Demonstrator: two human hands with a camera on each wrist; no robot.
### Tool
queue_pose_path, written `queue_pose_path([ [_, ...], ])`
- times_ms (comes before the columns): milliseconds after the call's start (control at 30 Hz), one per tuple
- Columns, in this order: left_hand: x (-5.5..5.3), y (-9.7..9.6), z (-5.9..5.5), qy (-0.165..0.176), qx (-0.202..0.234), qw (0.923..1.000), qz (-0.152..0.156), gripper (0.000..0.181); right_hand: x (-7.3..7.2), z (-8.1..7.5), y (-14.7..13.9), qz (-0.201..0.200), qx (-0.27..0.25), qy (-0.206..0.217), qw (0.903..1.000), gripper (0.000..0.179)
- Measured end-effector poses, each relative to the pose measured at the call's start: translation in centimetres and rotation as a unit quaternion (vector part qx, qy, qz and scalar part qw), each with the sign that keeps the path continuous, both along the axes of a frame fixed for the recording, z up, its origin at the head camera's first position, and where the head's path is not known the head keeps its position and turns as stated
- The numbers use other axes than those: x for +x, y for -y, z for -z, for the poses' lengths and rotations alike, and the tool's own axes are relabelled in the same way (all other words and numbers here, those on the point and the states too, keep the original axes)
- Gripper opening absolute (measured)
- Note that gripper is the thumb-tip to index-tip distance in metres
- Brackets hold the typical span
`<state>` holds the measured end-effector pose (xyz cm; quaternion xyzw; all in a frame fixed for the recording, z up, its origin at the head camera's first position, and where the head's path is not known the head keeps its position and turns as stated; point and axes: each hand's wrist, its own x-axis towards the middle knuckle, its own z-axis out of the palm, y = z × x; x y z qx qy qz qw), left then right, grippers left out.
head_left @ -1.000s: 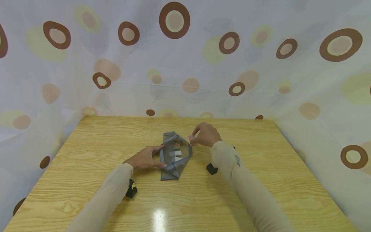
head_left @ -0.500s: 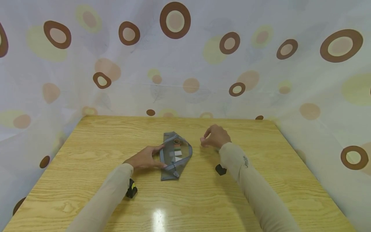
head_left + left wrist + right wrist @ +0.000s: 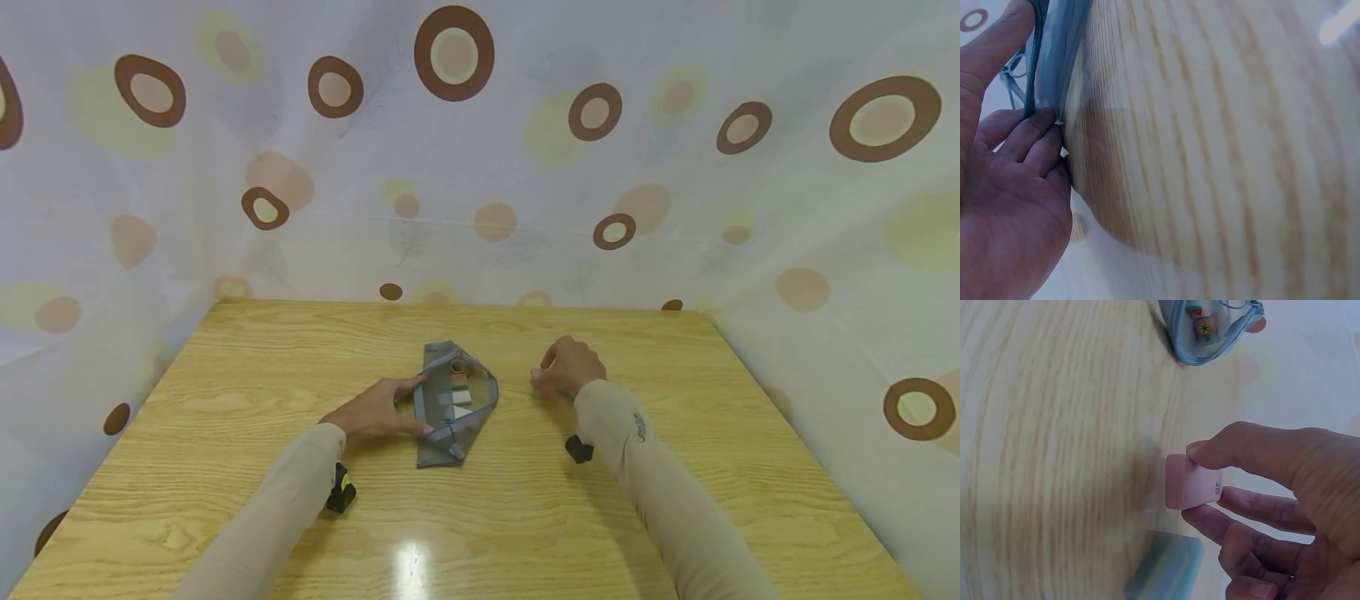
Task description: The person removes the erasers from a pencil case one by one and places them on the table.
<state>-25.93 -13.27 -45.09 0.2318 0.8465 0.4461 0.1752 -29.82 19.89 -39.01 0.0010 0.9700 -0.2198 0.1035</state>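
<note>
The right hand (image 3: 573,365) pinches a pink eraser (image 3: 1194,482) marked 4B, its thumb on 1 side and fingertips on the other; I cannot tell whether the eraser touches the tabletop (image 3: 525,517). A pastel striped block (image 3: 1166,569) lies on the tabletop near those fingers, apart from them. To the left of the right fingers stands an unzipped grey-blue pouch (image 3: 437,457) with several small pieces (image 3: 461,397) inside. The left hand (image 3: 375,408) has thumb and fingers spread, both touching the pouch's near edge.
</note>
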Motion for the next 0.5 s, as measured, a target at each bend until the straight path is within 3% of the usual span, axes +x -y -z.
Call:
queue_pose_path([
  [500, -0.10, 0.06, 0.17, -0.005, 0.007, 0.9999, 0.006, 0.097, 0.34, 0.76, -0.11, 0.010, -0.002, 0.007, 0.9999, 0.033],
])
